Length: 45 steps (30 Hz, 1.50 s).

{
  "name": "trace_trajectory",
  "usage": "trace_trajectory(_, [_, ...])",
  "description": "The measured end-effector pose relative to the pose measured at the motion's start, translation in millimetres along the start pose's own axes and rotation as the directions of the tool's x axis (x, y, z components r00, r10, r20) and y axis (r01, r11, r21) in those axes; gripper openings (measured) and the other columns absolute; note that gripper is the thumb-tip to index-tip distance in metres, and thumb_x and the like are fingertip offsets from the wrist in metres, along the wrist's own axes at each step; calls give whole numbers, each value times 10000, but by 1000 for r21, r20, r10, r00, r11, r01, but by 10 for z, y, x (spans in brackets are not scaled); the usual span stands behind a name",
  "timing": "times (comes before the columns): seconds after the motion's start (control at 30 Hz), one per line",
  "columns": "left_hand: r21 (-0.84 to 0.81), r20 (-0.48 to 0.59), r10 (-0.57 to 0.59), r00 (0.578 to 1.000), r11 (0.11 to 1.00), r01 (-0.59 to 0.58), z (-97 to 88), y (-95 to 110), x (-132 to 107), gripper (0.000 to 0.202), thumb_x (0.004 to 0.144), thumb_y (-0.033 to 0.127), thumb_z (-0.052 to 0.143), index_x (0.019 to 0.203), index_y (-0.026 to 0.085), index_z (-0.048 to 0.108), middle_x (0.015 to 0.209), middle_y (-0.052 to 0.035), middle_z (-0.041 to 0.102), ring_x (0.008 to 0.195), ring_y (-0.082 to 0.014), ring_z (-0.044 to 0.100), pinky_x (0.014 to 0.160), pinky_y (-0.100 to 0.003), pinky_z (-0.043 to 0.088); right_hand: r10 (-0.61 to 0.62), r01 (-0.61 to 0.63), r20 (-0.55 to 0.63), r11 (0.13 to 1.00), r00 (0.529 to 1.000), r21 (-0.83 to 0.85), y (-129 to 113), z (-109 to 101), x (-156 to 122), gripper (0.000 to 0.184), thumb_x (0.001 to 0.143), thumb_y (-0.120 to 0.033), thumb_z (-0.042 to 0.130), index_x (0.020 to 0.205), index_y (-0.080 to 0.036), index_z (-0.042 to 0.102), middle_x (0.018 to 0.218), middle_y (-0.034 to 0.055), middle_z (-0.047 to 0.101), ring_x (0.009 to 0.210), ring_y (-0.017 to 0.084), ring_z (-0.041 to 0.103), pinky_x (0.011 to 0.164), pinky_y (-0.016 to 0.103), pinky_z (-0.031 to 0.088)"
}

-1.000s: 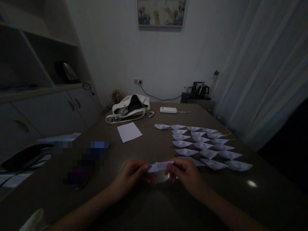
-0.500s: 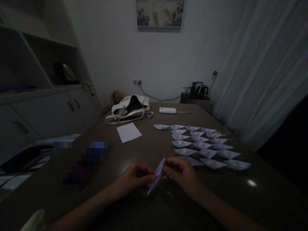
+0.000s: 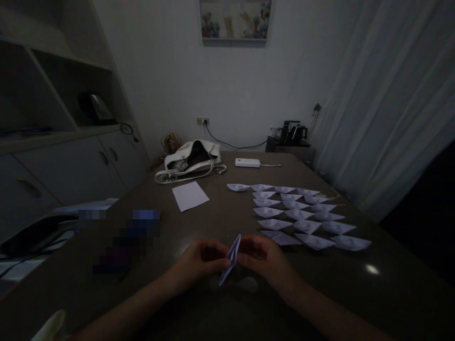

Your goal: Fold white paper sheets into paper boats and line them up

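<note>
A small folded paper boat (image 3: pixel 232 260) of pale paper is held tilted above the near part of the table, its narrow edge facing me. My left hand (image 3: pixel 202 259) pinches it from the left, thumb on the near side. From the right, my right hand (image 3: pixel 265 259) grips it with thumb and fingers closed at its side; the fingertips are partly hidden behind the paper. Just beyond my right hand, several finished paper boats (image 3: pixel 298 215) lie in rows. A flat sheet of paper (image 3: pixel 191 196) rests further off to the left.
A white handbag (image 3: pixel 194 158) lies at the table's far left, and a white power bank (image 3: pixel 248 163) with a short cable at the far middle. A blurred-out item (image 3: pixel 130 241) sits on the left. Cabinets (image 3: pixel 71 166) stand left; a curtain (image 3: pixel 387 118) hangs right.
The paper boat has turned to a narrower, flatter view between my hands. My right thumb has moved in against it and slightly left. Everything else stays where it was.
</note>
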<state>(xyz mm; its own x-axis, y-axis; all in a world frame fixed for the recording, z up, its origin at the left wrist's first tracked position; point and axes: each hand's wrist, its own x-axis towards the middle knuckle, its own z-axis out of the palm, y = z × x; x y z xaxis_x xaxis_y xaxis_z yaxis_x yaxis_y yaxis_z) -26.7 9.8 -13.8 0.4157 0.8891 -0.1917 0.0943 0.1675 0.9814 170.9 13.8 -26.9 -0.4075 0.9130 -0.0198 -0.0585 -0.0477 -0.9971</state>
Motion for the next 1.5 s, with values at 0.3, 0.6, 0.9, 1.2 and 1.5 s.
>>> trace_trajectory(0.3, [-67,73,25,997,998,-20,16,-1,6,336,611,351,819,784,133,630,748,-14,685,691,-149,622,701,-275,457,-56,57,60,998,997,-15,11,22,-1,357,683,-392,770,915,-184,597,878,28,634,820,167,602,736,297,487])
trace_trajectory(0.6, [-161,191,84,978,986,-53,56,-28,-57,377,600,362,838,777,141,588,770,2,635,732,-140,597,702,-252,446,-69,51,242,995,968,80,-77,58,-57,336,694,-344,765,927,-194,576,860,1,583,787,130,564,680,243,466])
trace_trajectory(0.9, [-94,205,79,976,994,-61,50,56,-82,357,710,458,722,826,140,610,846,-30,640,834,-184,590,796,-298,437,-3,-47,235,978,972,205,-47,51,-49,345,721,-346,736,979,-185,574,814,-6,589,607,77,529,437,146,368])
trace_trajectory(1.2, [267,30,333,943,906,-328,87,62,-139,273,826,374,630,1007,175,579,926,-55,601,849,-194,578,740,-295,478,114,-130,95,975,989,180,68,25,36,479,654,-383,786,1018,-180,549,749,-10,620,522,71,535,388,142,355])
trace_trajectory(1.5, [698,108,653,750,487,-525,-36,-87,-97,205,854,284,629,1051,258,678,976,-58,575,868,-189,589,729,-280,489,220,-251,128,908,967,335,41,-1,29,498,647,-383,795,1027,-171,553,686,-24,616,502,72,561,388,139,336])
